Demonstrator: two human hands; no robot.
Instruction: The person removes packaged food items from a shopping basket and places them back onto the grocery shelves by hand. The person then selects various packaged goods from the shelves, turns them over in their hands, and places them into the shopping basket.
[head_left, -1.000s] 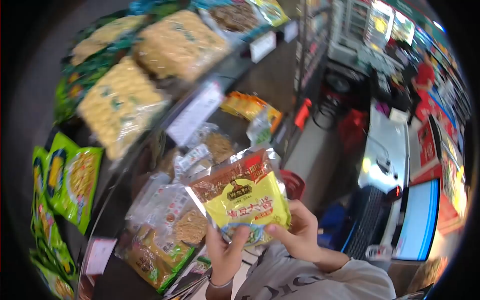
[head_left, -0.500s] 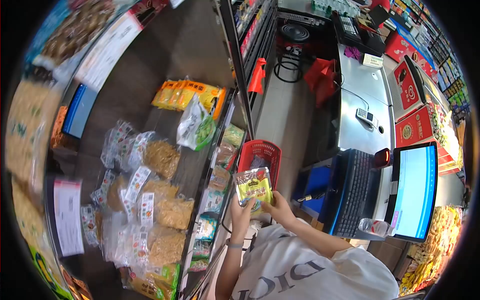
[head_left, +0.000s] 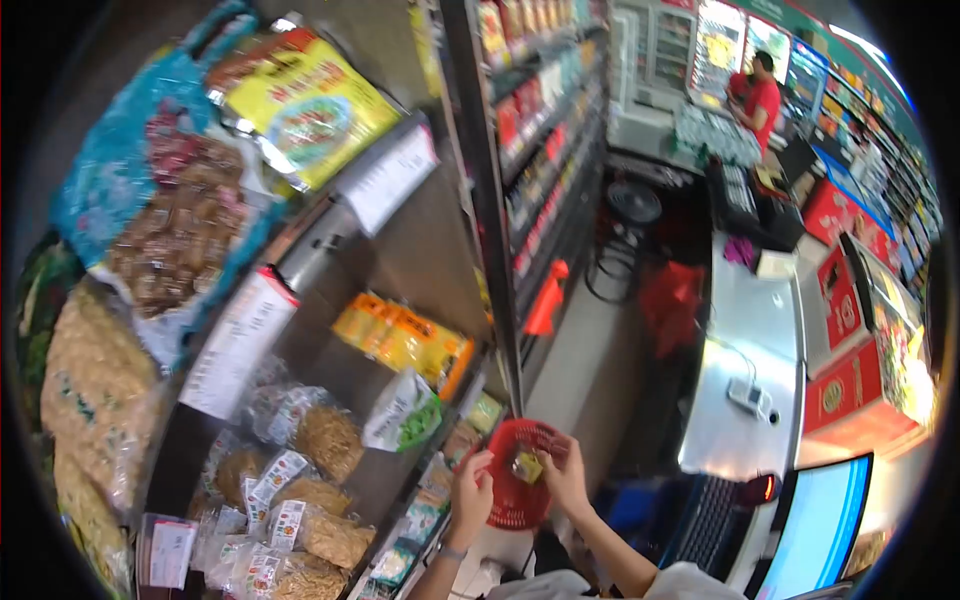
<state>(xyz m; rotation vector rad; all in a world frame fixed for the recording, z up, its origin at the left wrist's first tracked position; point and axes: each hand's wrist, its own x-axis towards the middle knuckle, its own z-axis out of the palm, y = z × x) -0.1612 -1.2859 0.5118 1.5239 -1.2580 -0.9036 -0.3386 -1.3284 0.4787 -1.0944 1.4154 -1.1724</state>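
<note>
A red plastic basket [head_left: 522, 432] stands low in front of me, below both hands. The yellow packet [head_left: 527, 466] shows small and blurred within the basket's outline, close to the fingertips of my right hand. My left hand [head_left: 470, 500] is at the basket's left side, fingers raised and apart, holding nothing. My right hand [head_left: 566, 478] is over the basket's right side with fingers partly spread. It looks apart from the packet, though blur softens the edge between them.
Left, a shelf holds bagged dried goods [head_left: 325, 535], orange-yellow packs [head_left: 405, 335] and a white-green bag [head_left: 402, 410]. Right, a metal counter [head_left: 740, 400] carries a card terminal [head_left: 748, 397], keyboard [head_left: 705, 535] and monitor [head_left: 820, 530]. A person in red [head_left: 763, 105] stands far back.
Both hands held the yellow packet above the basket; now they are apart, and the packet appears smaller and lower, within the basket. The view has tilted up, showing more of the shop.
</note>
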